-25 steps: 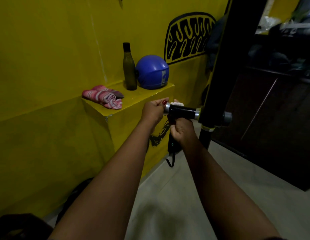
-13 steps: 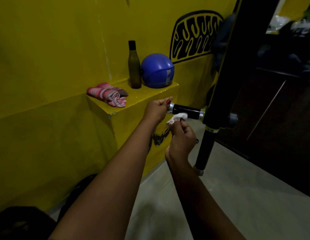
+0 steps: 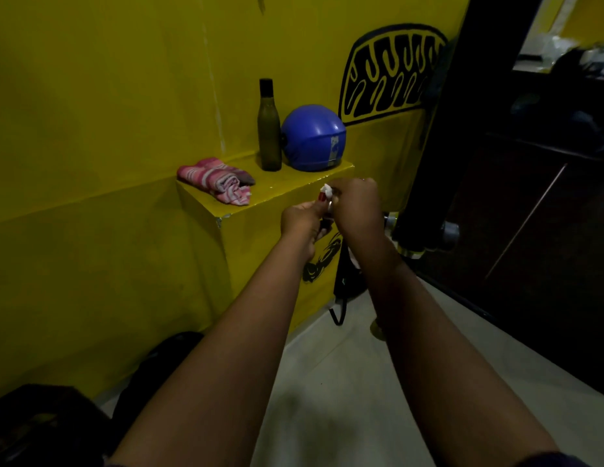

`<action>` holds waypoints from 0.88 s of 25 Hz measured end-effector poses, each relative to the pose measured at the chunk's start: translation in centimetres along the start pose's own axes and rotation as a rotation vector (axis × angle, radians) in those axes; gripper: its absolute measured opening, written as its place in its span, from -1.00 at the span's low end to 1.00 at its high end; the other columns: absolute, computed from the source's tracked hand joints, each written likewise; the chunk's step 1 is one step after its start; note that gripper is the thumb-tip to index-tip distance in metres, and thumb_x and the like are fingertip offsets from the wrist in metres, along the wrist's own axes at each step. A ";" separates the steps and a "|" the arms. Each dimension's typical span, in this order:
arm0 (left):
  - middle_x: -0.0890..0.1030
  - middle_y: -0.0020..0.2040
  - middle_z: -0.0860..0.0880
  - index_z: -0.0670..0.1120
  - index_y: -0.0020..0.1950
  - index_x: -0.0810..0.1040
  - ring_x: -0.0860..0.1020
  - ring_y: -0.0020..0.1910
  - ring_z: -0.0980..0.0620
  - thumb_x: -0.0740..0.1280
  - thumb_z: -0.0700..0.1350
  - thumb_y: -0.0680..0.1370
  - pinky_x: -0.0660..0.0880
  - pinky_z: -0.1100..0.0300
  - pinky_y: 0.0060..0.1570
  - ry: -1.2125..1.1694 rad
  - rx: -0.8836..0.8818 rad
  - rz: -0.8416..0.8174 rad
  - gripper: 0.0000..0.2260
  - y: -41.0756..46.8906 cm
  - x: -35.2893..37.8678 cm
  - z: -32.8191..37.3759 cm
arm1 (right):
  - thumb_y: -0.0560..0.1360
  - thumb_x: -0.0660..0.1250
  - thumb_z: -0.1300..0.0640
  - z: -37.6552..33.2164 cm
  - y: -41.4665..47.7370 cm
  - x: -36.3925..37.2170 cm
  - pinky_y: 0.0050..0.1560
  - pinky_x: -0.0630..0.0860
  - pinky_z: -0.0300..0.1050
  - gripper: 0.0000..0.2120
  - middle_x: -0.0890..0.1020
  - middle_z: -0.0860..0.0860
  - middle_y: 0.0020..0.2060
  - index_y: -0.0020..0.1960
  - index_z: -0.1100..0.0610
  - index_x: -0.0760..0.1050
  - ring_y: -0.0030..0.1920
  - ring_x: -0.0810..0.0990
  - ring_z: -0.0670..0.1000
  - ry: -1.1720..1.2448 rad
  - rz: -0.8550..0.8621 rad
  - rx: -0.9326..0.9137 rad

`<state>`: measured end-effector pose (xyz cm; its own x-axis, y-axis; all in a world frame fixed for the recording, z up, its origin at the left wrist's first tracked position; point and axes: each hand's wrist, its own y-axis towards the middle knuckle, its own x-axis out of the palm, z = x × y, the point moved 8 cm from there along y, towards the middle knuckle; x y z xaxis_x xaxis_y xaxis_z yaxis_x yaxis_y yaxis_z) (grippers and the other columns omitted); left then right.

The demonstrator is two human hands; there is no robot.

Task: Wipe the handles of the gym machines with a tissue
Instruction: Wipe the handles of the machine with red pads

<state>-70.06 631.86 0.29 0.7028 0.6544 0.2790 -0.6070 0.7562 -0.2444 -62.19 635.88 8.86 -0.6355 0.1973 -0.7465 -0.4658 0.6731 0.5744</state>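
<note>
A short black machine handle [image 3: 328, 224] sticks out leftward from the black upright post [image 3: 432, 183]; only a sliver and its silver collar [image 3: 390, 218] show. My right hand [image 3: 356, 205] is wrapped over the top of the handle and holds a white tissue [image 3: 325, 189], which peeks out at the fingertips. My left hand [image 3: 302, 219] grips the handle's free end from the left, thumb on top. The two hands touch each other.
A yellow ledge [image 3: 280, 193] just behind the hands carries a pink striped towel [image 3: 219, 182], a dark bottle [image 3: 269, 129] and a blue helmet [image 3: 314, 138]. A black strap [image 3: 341, 298] hangs below the handle. Dark bags [image 3: 51, 426] lie at bottom left.
My right hand rose from under the handle and now covers it from above with the tissue. The left hand stayed at the handle's end.
</note>
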 end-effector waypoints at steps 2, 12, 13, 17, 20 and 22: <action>0.65 -0.08 -0.12 -0.14 -0.04 0.59 0.62 -0.10 -0.05 0.38 -0.10 0.55 0.57 0.17 -0.18 -0.058 -0.028 0.011 -0.90 -0.4 0.0 -0.2 | 0.49 0.23 0.19 -0.2 -1.7 -1.3 -0.10 0.45 -0.04 -0.79 0.67 0.15 -0.22 -0.11 0.23 0.63 -0.16 0.57 0.19 0.052 0.145 -0.151; 0.60 0.08 -0.16 -0.16 0.20 0.53 0.49 0.19 -0.17 -0.12 0.37 0.58 0.41 -0.06 0.18 0.001 -0.157 -0.060 -0.29 -0.7 -0.5 0.5 | 0.47 0.34 0.28 0.1 -3.6 -1.3 -0.17 0.47 -0.01 -0.88 0.65 0.17 -0.15 -0.02 0.25 0.60 -0.14 0.56 0.20 -0.031 0.300 -0.378; 0.59 0.10 -0.17 -0.16 0.22 0.53 0.49 0.19 -0.18 -0.13 0.37 0.57 0.40 -0.06 0.21 0.020 -0.158 -0.061 -0.28 -0.7 -0.6 0.6 | 0.53 0.27 0.26 -0.2 -4.9 -0.7 -0.16 0.47 0.00 -0.87 0.64 0.17 -0.09 0.01 0.25 0.58 -0.12 0.57 0.19 -0.105 0.294 -0.536; 0.59 0.08 -0.17 -0.17 0.33 0.49 0.50 0.18 -0.18 -0.13 0.38 0.57 0.38 -0.08 0.22 0.063 -0.133 -0.044 -0.25 -0.4 -1.0 0.8 | 0.63 0.14 0.25 -0.3 -6.8 0.3 -0.12 0.53 0.03 -0.74 0.63 0.22 0.03 0.06 0.31 0.59 -0.06 0.60 0.20 -0.317 0.294 -0.861; 0.57 0.15 -0.19 -0.17 0.34 0.48 0.47 0.23 -0.20 -0.11 0.37 0.58 0.38 -0.12 0.30 0.050 -0.129 -0.045 -0.27 -0.4 -1.0 0.6 | 0.57 0.22 0.29 -0.4 -7.2 1.4 -0.11 0.53 0.05 -0.81 0.61 0.23 0.05 0.03 0.31 0.60 -0.07 0.58 0.19 -0.372 0.228 -1.000; 0.57 0.17 -0.19 -0.16 0.33 0.48 0.48 0.20 -0.19 -0.08 0.36 0.58 0.39 -0.11 0.28 0.053 -0.136 -0.062 -0.30 -0.4 -0.9 0.5 | 0.59 0.20 0.27 0.0 -6.7 1.0 -0.12 0.51 0.06 -0.80 0.61 0.22 0.01 0.04 0.31 0.58 -0.09 0.56 0.18 -0.285 0.203 -0.903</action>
<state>-70.62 631.02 0.61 0.7583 0.6026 0.2487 -0.5087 0.7855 -0.3525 -59.70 631.51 4.27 -0.6383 0.4952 -0.5894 -0.7367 -0.1708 0.6543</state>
